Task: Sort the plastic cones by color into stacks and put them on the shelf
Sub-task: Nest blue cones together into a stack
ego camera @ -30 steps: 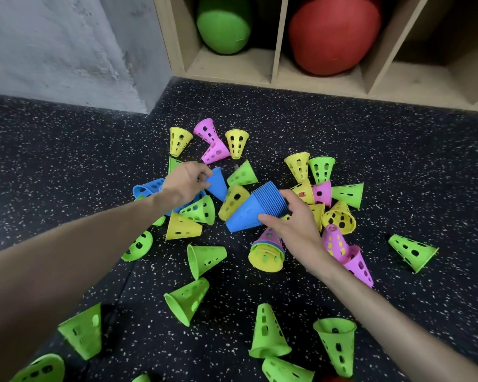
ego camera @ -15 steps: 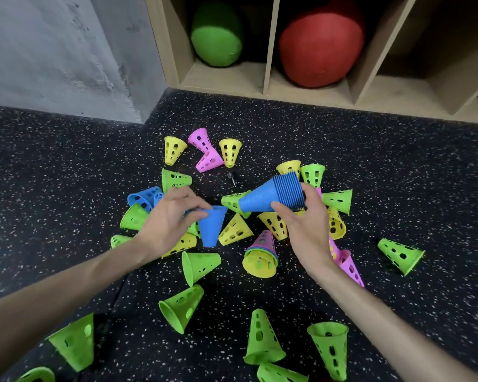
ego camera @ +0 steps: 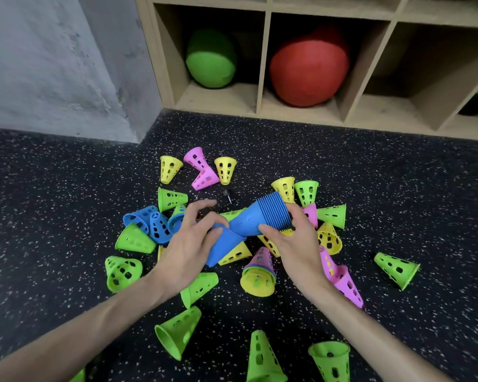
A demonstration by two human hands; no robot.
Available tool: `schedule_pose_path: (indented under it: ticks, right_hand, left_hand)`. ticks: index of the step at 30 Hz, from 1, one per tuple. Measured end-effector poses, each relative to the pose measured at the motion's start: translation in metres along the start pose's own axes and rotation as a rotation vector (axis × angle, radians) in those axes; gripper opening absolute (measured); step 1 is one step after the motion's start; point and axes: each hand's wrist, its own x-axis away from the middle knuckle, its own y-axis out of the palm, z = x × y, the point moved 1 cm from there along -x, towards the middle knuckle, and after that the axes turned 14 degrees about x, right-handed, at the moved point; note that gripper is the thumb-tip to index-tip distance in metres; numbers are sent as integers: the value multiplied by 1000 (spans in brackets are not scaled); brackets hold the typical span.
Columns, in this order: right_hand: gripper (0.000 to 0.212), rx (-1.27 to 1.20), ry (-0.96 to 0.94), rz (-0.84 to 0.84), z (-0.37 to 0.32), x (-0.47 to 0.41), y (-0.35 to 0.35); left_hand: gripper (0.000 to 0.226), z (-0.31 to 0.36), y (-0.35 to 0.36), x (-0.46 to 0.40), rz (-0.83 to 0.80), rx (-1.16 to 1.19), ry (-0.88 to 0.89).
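The person's right hand (ego camera: 293,244) grips a stack of blue cones (ego camera: 262,219), with the fingers curled over its ribbed wide end and the thumb under its body. The stack is held above the floor, lying almost level, with its narrow end pointing to the left and a little downward. The left hand (ego camera: 188,249) holds a single blue cone (ego camera: 223,248) between the thumb and the curled fingers, while the index finger is lifted and stretched forward. The wide mouth of this cone touches the narrow end of the stack, and its body slopes down toward the person.

Under the hands, many perforated cones lie scattered on the dark speckled floor (ego camera: 384,188). To the left of the left hand there are 3 loose blue cones (ego camera: 152,223) close together, with a green cone (ego camera: 134,239) just beside them. Farther away lie 2 yellow cones (ego camera: 170,169) with 2 pink cones (ego camera: 202,169) between them. Near the right wrist there is a small mixed stack with a yellow cone (ego camera: 257,279) at its wide end and a pink one at its tip. A pair of nested pink cones (ego camera: 342,282) lies partly hidden by the right forearm.

Behind the pile stands the wooden shelf (ego camera: 262,62). A green ball (ego camera: 210,60) sits in 1 lower compartment and a red ball (ego camera: 309,68) in the compartment next to it on the right.
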Motion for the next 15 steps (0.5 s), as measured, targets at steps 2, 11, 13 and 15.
schedule_pose_path:
  ticks: [2, 11, 13, 15]
  right_hand:
    - [31, -15, -4, -16, -2, 1, 0]
    - [27, -68, -61, -112, -12, 5, 5]
    - [26, -57, -79, -169, -14, 7, 7]
    - [24, -45, -93, -203, -14, 9, 12]
  left_hand:
    - [18, 1, 4, 2, 14, 18, -17]
    - [21, 1, 14, 5, 112, 137, -11]
    - [24, 5, 16, 5, 113, 154, 13]
    - [27, 9, 18, 3, 111, 179, 34]
